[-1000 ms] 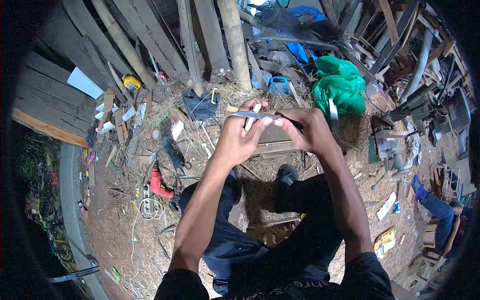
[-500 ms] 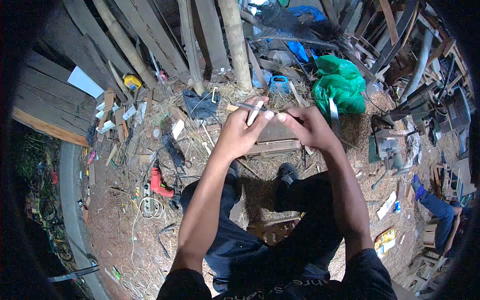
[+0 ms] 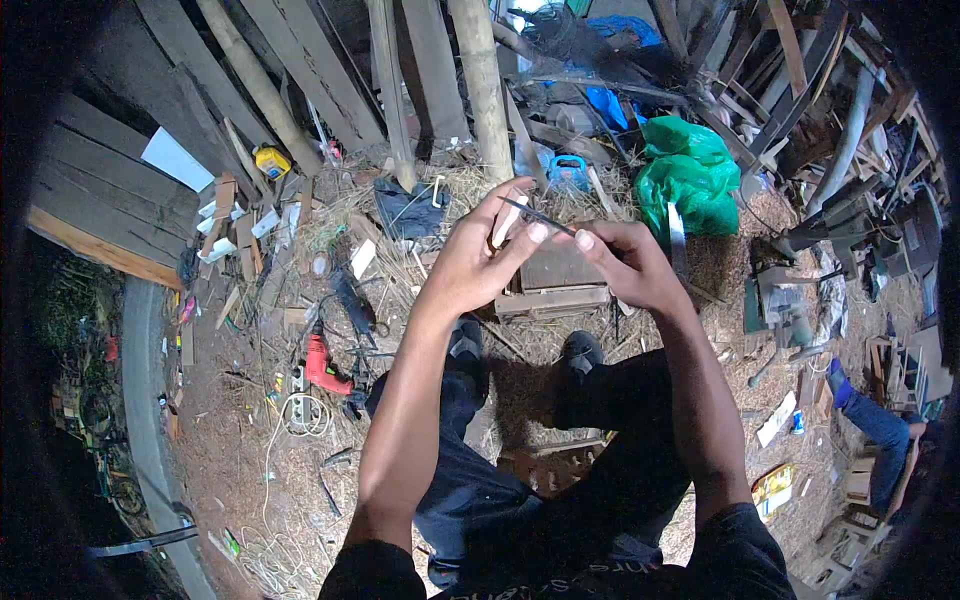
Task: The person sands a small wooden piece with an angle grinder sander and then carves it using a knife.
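Note:
My left hand (image 3: 480,258) is closed around a short, pale wooden stick (image 3: 507,222), whose end shows between the thumb and fingers. A thin, dark, pointed blade (image 3: 535,215) lies slantwise across the stick, close to my left thumb. At the blade's lower right end, my right hand (image 3: 630,262) pinches it with thumb and fingers; any handle is hidden by the hand. Both hands are held up over a low wooden block (image 3: 555,302) that stands on the ground in front of my feet.
A red power drill (image 3: 322,366) and a coiled white cord (image 3: 305,412) lie to the left. A green plastic bag (image 3: 690,180) sits at the back right. Near the right edge, another person's leg (image 3: 868,430) shows. Wood shavings and scraps cover the ground.
The dark blade's tip has swung slightly upward over the stick, and more of the blade shows. My right hand has shifted slightly right and down. The whole view has moved slightly.

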`<action>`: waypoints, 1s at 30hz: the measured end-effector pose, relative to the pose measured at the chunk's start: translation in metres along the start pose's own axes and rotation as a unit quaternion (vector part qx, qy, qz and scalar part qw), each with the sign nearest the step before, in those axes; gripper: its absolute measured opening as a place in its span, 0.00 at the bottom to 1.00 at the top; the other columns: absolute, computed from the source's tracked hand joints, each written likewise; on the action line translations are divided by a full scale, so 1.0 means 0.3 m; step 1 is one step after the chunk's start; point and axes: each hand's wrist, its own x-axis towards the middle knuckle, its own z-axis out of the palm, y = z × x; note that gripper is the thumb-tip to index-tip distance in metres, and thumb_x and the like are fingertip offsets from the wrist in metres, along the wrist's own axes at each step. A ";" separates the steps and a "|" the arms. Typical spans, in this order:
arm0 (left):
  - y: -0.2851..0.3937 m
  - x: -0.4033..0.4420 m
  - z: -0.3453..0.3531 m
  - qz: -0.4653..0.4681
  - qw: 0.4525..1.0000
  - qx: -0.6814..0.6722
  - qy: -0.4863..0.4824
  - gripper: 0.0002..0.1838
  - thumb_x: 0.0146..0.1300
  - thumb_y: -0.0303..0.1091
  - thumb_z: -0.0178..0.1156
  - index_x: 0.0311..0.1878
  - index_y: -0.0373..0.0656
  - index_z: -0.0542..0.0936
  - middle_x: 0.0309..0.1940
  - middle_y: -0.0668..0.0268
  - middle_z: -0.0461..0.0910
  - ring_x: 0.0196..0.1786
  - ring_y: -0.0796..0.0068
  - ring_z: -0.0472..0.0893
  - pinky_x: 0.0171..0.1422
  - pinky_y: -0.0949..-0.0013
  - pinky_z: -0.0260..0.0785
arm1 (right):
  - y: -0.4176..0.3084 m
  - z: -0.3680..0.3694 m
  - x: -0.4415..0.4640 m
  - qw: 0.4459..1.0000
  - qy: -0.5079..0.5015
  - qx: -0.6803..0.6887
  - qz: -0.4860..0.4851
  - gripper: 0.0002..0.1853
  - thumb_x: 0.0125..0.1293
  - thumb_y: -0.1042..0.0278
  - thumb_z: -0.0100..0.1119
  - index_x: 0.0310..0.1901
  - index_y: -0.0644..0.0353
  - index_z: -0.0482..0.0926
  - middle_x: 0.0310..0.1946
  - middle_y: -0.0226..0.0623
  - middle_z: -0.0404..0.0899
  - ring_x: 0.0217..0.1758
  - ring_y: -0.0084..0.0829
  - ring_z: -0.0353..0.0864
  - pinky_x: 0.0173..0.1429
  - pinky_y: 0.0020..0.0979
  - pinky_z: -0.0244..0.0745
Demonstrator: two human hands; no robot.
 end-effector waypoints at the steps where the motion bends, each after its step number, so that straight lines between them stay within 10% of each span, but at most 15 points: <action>1: -0.013 0.002 0.001 0.015 1.000 0.013 0.008 0.31 0.69 0.41 0.60 0.70 0.37 0.65 0.52 0.59 0.78 0.57 0.72 0.75 0.65 0.66 0.64 | 0.003 0.002 0.001 1.000 0.002 -0.008 -0.012 0.20 0.73 0.54 0.55 0.50 0.66 0.83 0.33 0.36 0.83 0.39 0.20 0.76 0.45 0.30 0.73; 30: 0.030 -0.024 0.046 0.087 0.986 0.103 0.101 0.15 0.67 0.31 0.62 0.50 0.30 0.78 0.41 0.62 0.82 0.45 0.79 0.77 0.53 0.70 0.70 | 0.002 0.014 -0.007 0.982 0.088 -0.147 -0.078 0.18 0.65 0.63 0.64 0.47 0.72 0.82 0.35 0.54 0.84 0.37 0.38 0.86 0.43 0.34 0.77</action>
